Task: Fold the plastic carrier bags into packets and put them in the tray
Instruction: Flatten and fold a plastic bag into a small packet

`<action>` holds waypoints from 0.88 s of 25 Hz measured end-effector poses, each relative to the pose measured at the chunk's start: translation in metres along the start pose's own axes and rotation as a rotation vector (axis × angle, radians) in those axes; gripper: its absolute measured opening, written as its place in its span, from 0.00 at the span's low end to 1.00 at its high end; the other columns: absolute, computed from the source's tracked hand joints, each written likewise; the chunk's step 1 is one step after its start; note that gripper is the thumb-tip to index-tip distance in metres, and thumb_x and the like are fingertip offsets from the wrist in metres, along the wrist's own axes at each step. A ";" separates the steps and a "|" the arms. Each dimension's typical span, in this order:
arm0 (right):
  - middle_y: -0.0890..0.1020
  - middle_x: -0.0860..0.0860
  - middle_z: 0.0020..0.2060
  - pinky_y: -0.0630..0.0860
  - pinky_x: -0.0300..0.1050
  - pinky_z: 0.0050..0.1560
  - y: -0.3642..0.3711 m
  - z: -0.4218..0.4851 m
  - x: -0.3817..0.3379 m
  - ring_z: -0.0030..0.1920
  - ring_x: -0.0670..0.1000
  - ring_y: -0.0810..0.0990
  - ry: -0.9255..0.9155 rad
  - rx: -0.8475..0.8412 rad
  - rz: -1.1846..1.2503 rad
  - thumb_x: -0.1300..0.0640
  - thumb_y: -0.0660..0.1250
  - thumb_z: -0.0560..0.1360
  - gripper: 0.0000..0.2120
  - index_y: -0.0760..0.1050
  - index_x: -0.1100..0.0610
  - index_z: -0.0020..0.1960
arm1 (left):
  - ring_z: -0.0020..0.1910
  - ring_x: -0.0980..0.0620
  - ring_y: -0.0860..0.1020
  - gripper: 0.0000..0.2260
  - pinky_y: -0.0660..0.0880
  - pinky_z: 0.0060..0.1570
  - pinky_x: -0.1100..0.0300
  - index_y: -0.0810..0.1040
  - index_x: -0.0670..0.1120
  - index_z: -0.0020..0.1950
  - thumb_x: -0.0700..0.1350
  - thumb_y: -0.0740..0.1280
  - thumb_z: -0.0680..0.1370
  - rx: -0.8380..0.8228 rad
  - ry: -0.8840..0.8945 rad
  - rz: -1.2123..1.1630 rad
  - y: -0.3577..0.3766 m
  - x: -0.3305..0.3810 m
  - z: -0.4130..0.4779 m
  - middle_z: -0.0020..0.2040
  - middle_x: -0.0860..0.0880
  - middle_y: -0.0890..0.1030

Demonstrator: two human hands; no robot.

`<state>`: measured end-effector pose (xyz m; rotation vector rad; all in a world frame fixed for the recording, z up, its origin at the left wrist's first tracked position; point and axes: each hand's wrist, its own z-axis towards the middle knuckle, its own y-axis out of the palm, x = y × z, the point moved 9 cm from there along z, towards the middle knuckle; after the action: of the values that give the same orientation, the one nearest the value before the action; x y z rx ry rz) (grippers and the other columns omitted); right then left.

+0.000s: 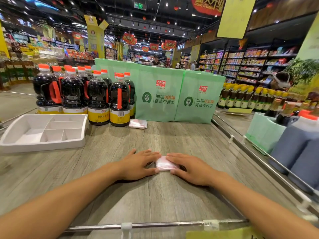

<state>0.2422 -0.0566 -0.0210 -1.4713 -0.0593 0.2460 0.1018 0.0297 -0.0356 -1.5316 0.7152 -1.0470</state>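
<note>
A pink and white plastic carrier bag (164,164), folded small, lies on the wooden table between my two hands. My left hand (138,164) lies flat with straight fingers touching the bag's left edge. My right hand (188,167) presses flat on the bag's right part. A white tray (10,135) with several compartments stands at the far left of the table. A second folded pink bag (138,123) lies near the back, in front of the bottles.
Dark sauce bottles (98,99) with orange caps stand behind the tray. Two green shopping bags (177,97) stand at the back. A metal rail (155,225) edges the table's front and right side. Blue-grey jugs (296,149) stand to the right.
</note>
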 end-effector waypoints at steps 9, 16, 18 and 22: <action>0.85 0.46 0.43 0.80 0.45 0.36 -0.038 0.060 -0.015 0.36 0.48 0.81 -0.169 0.116 -0.366 0.53 0.51 0.82 0.17 0.78 0.50 0.60 | 0.80 0.55 0.56 0.30 0.55 0.78 0.55 0.59 0.57 0.82 0.65 0.57 0.82 -0.024 0.039 0.095 -0.027 -0.025 -0.017 0.82 0.56 0.57; 0.84 0.45 0.60 0.84 0.47 0.41 -0.073 0.155 0.024 0.56 0.48 0.85 -0.203 0.463 -0.307 0.65 0.72 0.74 0.23 0.80 0.49 0.67 | 0.82 0.56 0.48 0.30 0.45 0.80 0.51 0.51 0.62 0.83 0.67 0.53 0.82 0.065 -0.107 0.087 -0.035 -0.088 -0.006 0.83 0.57 0.48; 0.84 0.46 0.61 0.85 0.50 0.44 -0.065 0.185 0.042 0.58 0.49 0.85 -0.162 0.458 -0.313 0.66 0.73 0.73 0.25 0.80 0.49 0.67 | 0.82 0.55 0.46 0.30 0.43 0.80 0.49 0.49 0.62 0.83 0.68 0.52 0.82 0.065 -0.138 0.111 -0.036 -0.104 0.003 0.83 0.58 0.47; 0.81 0.47 0.66 0.82 0.54 0.58 -0.047 0.217 0.072 0.62 0.50 0.82 -0.027 0.424 -0.327 0.63 0.70 0.77 0.24 0.77 0.48 0.71 | 0.82 0.53 0.50 0.31 0.49 0.80 0.44 0.52 0.59 0.83 0.68 0.53 0.82 0.119 -0.149 0.168 -0.063 -0.130 0.041 0.84 0.54 0.50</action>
<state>0.2772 0.1658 0.0399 -1.0168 -0.2525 0.0080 0.0775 0.1754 -0.0061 -1.4051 0.6534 -0.8263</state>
